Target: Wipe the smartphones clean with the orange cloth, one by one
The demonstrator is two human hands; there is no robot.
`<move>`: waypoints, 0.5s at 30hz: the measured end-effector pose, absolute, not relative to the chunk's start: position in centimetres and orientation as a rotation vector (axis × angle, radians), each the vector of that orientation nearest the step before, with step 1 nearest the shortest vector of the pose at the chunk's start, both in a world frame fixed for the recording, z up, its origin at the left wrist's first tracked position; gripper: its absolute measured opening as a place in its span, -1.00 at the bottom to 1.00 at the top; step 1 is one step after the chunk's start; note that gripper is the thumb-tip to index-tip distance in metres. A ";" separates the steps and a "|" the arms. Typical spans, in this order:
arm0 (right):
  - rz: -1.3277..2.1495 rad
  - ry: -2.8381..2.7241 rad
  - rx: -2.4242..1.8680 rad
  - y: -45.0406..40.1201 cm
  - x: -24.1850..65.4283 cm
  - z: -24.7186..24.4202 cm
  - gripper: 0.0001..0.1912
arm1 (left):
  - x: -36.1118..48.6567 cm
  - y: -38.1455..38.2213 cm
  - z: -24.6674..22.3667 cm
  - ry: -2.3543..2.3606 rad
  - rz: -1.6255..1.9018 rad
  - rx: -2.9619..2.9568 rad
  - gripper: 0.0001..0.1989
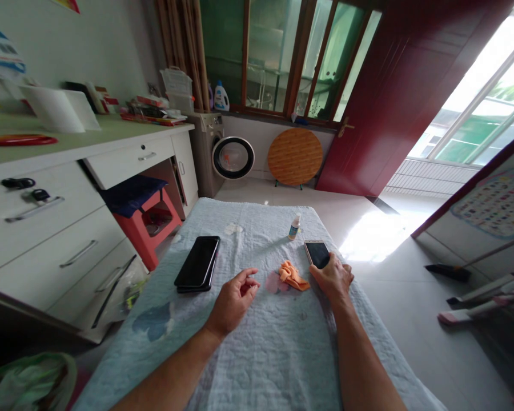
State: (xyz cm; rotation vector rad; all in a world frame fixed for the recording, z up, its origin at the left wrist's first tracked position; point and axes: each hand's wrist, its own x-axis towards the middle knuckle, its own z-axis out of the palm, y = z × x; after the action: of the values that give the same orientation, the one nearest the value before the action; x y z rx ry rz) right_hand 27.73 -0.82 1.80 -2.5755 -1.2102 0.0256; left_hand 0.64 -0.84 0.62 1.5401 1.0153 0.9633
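Phone [316, 252], small, light frame, dark screen, lies at the right edge of the quilted blue cover [278, 354]; right hand [334, 278] grasps its near right corner, thumb on the near edge, fingers round the side. Left hand [235, 299] hangs over the middle of the cover, fingers loosely curled, nothing in its grasp that I can see; whether it touches the cloth, can't tell from here. Between the hands: crumpled orange cloth [293, 277], touching neither. Small spray bottle [294, 227] stands upright beyond the cloth, near the phone, casting a shadow leftward. Far left of the cover, well apart from the phone: black-screened device [199, 261] on top of another, edges slightly out of line. Around us: red stool [152, 222] by the white drawers [68, 228], washing machine [206, 151] with its round door open, round wooden tabletop [295, 157] leaning against the wall.
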 end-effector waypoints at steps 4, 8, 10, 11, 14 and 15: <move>0.043 -1.221 -2.576 -0.9 27.7 1.8 -0.29 | 0.6 -0.8 0.7 1.013 0.969 1.535 -0.61; 0.043 -1.233 -2.595 -0.9 27.6 1.7 -0.26 | 0.6 -0.8 0.7 1.008 0.960 1.528 -0.61; 0.035 -1.246 -2.599 -0.9 27.6 1.7 -0.24 | 0.6 -0.9 0.7 1.011 0.958 1.525 -0.60; 0.032 -1.252 -2.600 -0.9 27.6 1.6 -0.22 | 0.6 -0.9 0.6 1.013 0.958 1.524 -0.60; 0.035 -1.269 -2.600 -0.9 27.7 1.5 -0.16 | 0.6 -0.8 0.6 1.014 0.964 1.518 -0.61; 0.038 -1.271 -2.598 -0.9 27.7 1.5 -0.15 | 0.6 -0.8 0.6 1.012 0.965 1.515 -0.61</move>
State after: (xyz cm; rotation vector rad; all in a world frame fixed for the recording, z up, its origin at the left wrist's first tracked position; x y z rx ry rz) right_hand 27.67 -0.93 1.52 -2.5983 -1.2706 0.0376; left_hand 0.58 -0.85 0.57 1.5147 1.0123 0.9647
